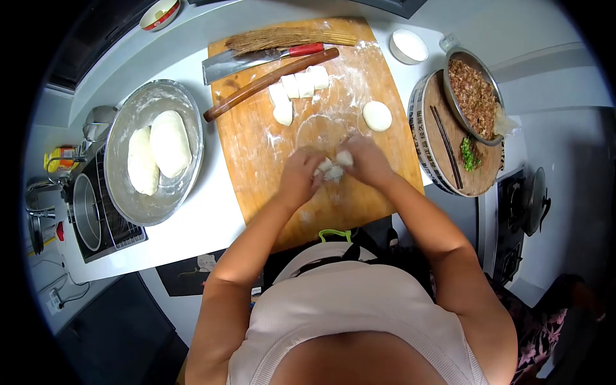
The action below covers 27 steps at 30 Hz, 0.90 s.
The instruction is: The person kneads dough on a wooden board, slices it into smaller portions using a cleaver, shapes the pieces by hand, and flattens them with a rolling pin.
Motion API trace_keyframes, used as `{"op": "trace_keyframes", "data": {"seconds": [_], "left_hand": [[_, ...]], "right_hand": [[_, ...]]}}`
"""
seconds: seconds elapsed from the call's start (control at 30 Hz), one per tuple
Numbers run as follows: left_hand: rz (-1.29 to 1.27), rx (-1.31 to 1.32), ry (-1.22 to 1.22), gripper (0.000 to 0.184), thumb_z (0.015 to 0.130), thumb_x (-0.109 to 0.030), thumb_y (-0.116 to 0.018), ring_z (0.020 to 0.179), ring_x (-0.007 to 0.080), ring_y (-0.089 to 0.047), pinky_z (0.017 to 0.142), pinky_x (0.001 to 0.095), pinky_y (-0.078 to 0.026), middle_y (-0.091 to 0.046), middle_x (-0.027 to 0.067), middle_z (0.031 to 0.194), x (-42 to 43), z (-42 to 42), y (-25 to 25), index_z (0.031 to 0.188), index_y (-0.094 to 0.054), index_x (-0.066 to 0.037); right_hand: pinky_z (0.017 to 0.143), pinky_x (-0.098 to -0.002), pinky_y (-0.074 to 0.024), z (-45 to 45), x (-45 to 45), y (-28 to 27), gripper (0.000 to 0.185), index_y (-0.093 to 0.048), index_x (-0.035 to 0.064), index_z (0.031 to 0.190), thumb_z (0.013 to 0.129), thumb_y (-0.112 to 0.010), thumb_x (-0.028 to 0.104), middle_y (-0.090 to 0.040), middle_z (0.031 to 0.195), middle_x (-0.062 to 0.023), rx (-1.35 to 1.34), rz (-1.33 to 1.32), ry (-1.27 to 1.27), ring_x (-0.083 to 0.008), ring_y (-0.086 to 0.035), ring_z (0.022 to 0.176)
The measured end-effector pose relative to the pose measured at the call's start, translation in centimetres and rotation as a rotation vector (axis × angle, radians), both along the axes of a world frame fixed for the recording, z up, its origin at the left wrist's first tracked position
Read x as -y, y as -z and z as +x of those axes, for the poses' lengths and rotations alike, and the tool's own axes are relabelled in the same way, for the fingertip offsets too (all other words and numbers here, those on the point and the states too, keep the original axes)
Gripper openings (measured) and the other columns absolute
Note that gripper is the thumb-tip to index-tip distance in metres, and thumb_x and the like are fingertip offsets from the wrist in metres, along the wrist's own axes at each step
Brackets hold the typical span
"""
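Note:
Near the middle of the floured wooden board (256, 179), both hands are close together over small white pieces of dough (332, 172). My left hand (301, 174) has its fingers curled round dough on the left side. A bit of dough (344, 158) shows at the fingers of my right hand (364, 160), which are closed on it and slightly smeared by motion. Beyond the hands lies a row of cut dough pieces (303, 85). To the right rests a flattened dough round (377, 116).
A rolling pin (269, 83), cleaver (240, 64) and straw brush (282, 40) lie at the board's far end. Left stands a metal basin (186, 192) with two dough lumps. Right, a round board (481, 179) carries chopsticks (447, 147), chopped greens (470, 155) and a bowl of minced filling (473, 96).

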State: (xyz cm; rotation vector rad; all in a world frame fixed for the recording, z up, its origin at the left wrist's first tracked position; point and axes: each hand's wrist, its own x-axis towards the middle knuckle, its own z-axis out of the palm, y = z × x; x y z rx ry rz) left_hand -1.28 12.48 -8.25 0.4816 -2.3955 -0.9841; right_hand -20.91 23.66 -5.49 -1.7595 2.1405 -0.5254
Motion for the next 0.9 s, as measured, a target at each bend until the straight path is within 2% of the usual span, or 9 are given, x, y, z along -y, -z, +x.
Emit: {"op": "trace_keyframes", "data": {"seconds": [0.1, 0.27, 0.3, 0.4, 0.5, 0.6, 0.63, 0.73, 0.9], "left_hand": [[-0.130, 0.051, 0.121, 0.036, 0.072, -0.007, -0.071, 0.100, 0.0368, -0.057, 0.085, 0.0443, -0.048, -0.061, 0.0148, 0.106, -0.8, -0.1, 1.5, 0.108, -0.064, -0.009], [-0.172, 0.097, -0.139, 0.039, 0.075, -0.008, -0.070, 0.101, 0.0342, -0.057, 0.086, 0.0443, -0.047, -0.059, 0.0134, 0.106, 3.1, 0.2, 1.4, 0.113, -0.064, -0.010], [-0.148, 0.093, -0.141, 0.038, 0.075, -0.008, -0.070, 0.101, 0.0346, -0.056, 0.086, 0.0444, -0.046, -0.059, 0.0135, 0.105, 3.9, 0.5, 1.3, 0.113, -0.063, -0.010], [-0.097, 0.076, -0.164, 0.036, 0.075, -0.009, -0.070, 0.100, 0.0369, -0.056, 0.087, 0.0461, -0.046, -0.058, 0.0156, 0.103, 4.5, 1.3, 1.5, 0.110, -0.062, -0.008], [-0.107, 0.020, -0.199, 0.034, 0.075, -0.008, -0.069, 0.098, 0.0387, -0.056, 0.086, 0.0467, -0.046, -0.058, 0.0181, 0.102, 4.0, 1.7, 2.1, 0.108, -0.061, -0.006], [-0.114, 0.020, -0.204, 0.033, 0.076, -0.010, -0.069, 0.098, 0.0388, -0.056, 0.087, 0.0461, -0.045, -0.057, 0.0182, 0.103, 3.9, 1.7, 2.4, 0.109, -0.061, -0.006], [-0.119, 0.023, -0.206, 0.033, 0.076, -0.010, -0.068, 0.099, 0.0387, -0.055, 0.087, 0.0460, -0.045, -0.057, 0.0181, 0.104, 3.8, 1.7, 2.4, 0.109, -0.061, -0.005], [-0.123, 0.043, -0.213, 0.034, 0.077, -0.011, -0.068, 0.099, 0.0386, -0.055, 0.088, 0.0459, -0.044, -0.057, 0.0182, 0.105, 3.7, 1.6, 2.2, 0.110, -0.061, -0.005], [-0.113, 0.067, -0.218, 0.034, 0.078, -0.013, -0.068, 0.102, 0.0365, -0.055, 0.092, 0.0464, -0.043, -0.058, 0.0159, 0.106, 3.9, 1.3, 2.1, 0.111, -0.062, -0.007]], "right_hand": [[0.088, -0.0433, -0.0482, 0.9, -0.4, 1.8, 0.034, -0.066, 0.0176, 0.103, 0.071, -0.078, 0.017, -0.059, 0.103, -0.0098, -0.031, 0.043, -0.076, -0.0332, -0.057, 0.103], [0.089, -0.0422, -0.0484, -3.8, 0.6, 3.0, 0.032, -0.066, 0.0161, 0.103, 0.072, -0.077, 0.014, -0.060, 0.108, -0.0115, 0.032, -0.017, 0.172, -0.0332, -0.058, 0.104], [0.091, -0.0411, -0.0482, -4.0, 0.9, 2.6, 0.039, -0.063, 0.0136, 0.109, 0.072, -0.075, 0.008, -0.060, 0.106, -0.0127, 0.324, -0.064, 0.282, -0.0346, -0.058, 0.104], [0.094, -0.0415, -0.0472, -3.4, 1.2, 3.1, 0.054, -0.055, 0.0105, 0.121, 0.071, -0.075, 0.002, -0.057, 0.109, -0.0144, 0.827, -0.132, 0.445, -0.0354, -0.057, 0.106], [0.098, -0.0430, -0.0449, -1.7, 0.7, 5.1, 0.066, -0.048, 0.0082, 0.129, 0.070, -0.074, 0.000, -0.054, 0.115, -0.0156, 0.829, -0.334, 0.261, -0.0364, -0.055, 0.109], [0.106, -0.0401, -0.0400, -1.5, -0.6, 3.5, 0.062, -0.049, 0.0058, 0.130, 0.073, -0.074, 0.002, -0.049, 0.128, -0.0167, 0.305, -0.212, 0.085, -0.0327, -0.049, 0.122], [0.105, -0.0441, -0.0399, -0.9, -0.5, 2.8, 0.067, -0.049, 0.0072, 0.131, 0.070, -0.077, 0.007, -0.052, 0.124, -0.0179, 0.290, -0.256, 0.120, -0.0377, -0.048, 0.120], [0.108, -0.0463, -0.0365, -0.2, 1.4, 1.1, 0.068, -0.049, 0.0095, 0.134, 0.074, -0.078, 0.025, -0.050, 0.130, -0.0196, 0.092, -0.220, 0.107, -0.0380, -0.044, 0.126], [0.116, -0.0561, -0.0209, 1.4, 5.3, 2.7, 0.082, -0.041, 0.0126, 0.146, 0.080, -0.068, 0.054, -0.042, 0.145, -0.0216, -0.315, -0.003, 0.063, -0.0399, -0.035, 0.138]]}}
